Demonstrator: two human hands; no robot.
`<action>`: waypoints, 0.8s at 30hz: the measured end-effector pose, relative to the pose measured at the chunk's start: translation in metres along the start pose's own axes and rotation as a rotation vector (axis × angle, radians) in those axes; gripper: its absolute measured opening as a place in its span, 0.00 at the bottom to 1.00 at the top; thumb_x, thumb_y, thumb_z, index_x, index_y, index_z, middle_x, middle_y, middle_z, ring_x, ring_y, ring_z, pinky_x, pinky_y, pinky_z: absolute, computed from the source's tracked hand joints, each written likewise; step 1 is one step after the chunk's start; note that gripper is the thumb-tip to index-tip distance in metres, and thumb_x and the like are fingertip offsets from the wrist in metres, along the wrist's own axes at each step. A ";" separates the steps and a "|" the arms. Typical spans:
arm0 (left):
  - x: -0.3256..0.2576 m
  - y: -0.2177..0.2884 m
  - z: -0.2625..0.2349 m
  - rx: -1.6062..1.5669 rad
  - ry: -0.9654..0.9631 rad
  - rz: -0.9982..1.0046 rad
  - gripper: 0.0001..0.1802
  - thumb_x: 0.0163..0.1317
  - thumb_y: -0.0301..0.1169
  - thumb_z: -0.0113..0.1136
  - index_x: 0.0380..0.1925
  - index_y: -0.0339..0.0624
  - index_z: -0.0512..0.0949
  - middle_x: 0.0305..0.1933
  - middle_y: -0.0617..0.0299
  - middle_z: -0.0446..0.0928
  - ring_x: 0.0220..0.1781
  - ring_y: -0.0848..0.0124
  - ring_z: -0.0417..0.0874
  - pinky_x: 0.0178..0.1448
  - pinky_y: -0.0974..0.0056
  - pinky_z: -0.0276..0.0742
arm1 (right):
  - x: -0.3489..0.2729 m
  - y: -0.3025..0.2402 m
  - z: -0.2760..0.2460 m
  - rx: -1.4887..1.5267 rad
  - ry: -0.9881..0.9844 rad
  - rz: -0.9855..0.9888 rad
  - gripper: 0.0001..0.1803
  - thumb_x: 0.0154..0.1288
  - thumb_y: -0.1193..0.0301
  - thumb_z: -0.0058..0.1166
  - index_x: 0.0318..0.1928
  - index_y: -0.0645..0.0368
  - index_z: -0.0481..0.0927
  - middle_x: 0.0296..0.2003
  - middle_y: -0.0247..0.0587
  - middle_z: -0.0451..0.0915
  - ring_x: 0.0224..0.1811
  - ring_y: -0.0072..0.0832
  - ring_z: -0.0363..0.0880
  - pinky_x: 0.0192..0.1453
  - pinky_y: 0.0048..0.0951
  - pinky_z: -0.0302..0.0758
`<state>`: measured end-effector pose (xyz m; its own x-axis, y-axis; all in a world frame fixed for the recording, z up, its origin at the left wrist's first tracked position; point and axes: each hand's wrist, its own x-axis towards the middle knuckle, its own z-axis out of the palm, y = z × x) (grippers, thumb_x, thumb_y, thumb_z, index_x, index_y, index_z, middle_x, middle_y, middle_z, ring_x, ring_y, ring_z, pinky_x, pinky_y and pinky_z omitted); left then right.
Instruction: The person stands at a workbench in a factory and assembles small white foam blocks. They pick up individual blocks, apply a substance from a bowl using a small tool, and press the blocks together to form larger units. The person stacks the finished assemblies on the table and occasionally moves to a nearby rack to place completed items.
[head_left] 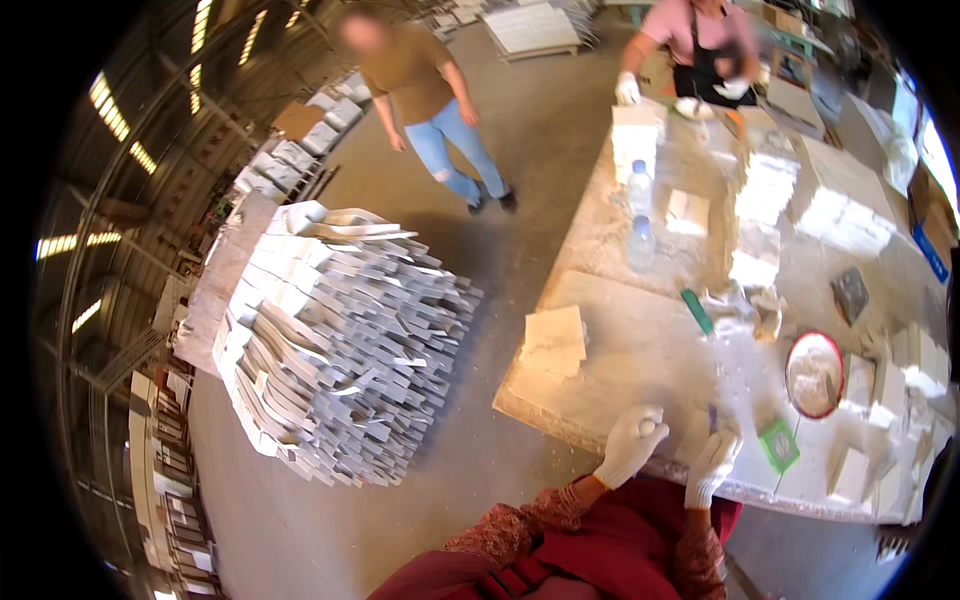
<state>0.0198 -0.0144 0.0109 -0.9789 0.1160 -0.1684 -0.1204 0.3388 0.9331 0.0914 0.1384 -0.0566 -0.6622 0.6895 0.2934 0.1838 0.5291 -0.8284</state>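
Pale piece (690, 436) beside right hand (712, 461); flat, edges blurred

At the near edge of the desk (625, 315) are the left hand (632, 447) and right hand (712, 460), with a bowl (814, 376) farther right, sheets (553, 341) by the near left corner, bottles (640, 247) behind those, and stacked strips (350, 345) (apart from the desk) leftward.

Workshop; stacked slats (350, 345); dusty worktable (625, 320)
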 end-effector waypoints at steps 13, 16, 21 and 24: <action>0.015 -0.001 -0.017 -0.158 -0.121 0.119 0.29 0.63 0.23 0.62 0.65 0.39 0.68 0.61 0.51 0.76 0.60 0.62 0.80 0.63 0.60 0.74 | 0.005 -0.050 -0.014 0.387 -0.406 0.205 0.07 0.71 0.75 0.46 0.39 0.63 0.77 0.34 0.35 0.76 0.34 0.20 0.70 0.39 0.28 0.71; 0.011 0.000 -0.009 -0.231 -0.272 0.247 0.40 0.65 0.23 0.61 0.76 0.40 0.55 0.58 0.51 0.76 0.60 0.61 0.79 0.63 0.61 0.74 | 0.004 -0.062 -0.031 0.536 -0.445 0.289 0.05 0.67 0.77 0.48 0.36 0.61 0.77 0.40 0.43 0.80 0.38 0.25 0.73 0.44 0.29 0.73; 0.001 -0.010 0.004 -0.006 -0.480 0.358 0.37 0.68 0.27 0.59 0.75 0.38 0.56 0.53 0.50 0.77 0.54 0.63 0.80 0.58 0.60 0.76 | 0.014 -0.060 -0.045 0.419 -0.615 -0.174 0.04 0.62 0.78 0.53 0.36 0.60 0.80 0.51 0.50 0.80 0.51 0.39 0.77 0.58 0.41 0.73; -0.001 -0.025 0.017 0.020 -0.510 0.363 0.38 0.67 0.30 0.61 0.74 0.39 0.57 0.53 0.48 0.78 0.52 0.62 0.81 0.56 0.59 0.77 | 0.022 -0.061 -0.054 0.335 -0.733 -0.277 0.05 0.61 0.78 0.54 0.36 0.60 0.81 0.54 0.51 0.80 0.54 0.41 0.77 0.61 0.42 0.72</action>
<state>0.0267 -0.0068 -0.0173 -0.7537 0.6568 0.0235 0.2133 0.2106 0.9540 0.1046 0.1479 0.0264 -0.9758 0.0012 0.2185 -0.2019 0.3776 -0.9037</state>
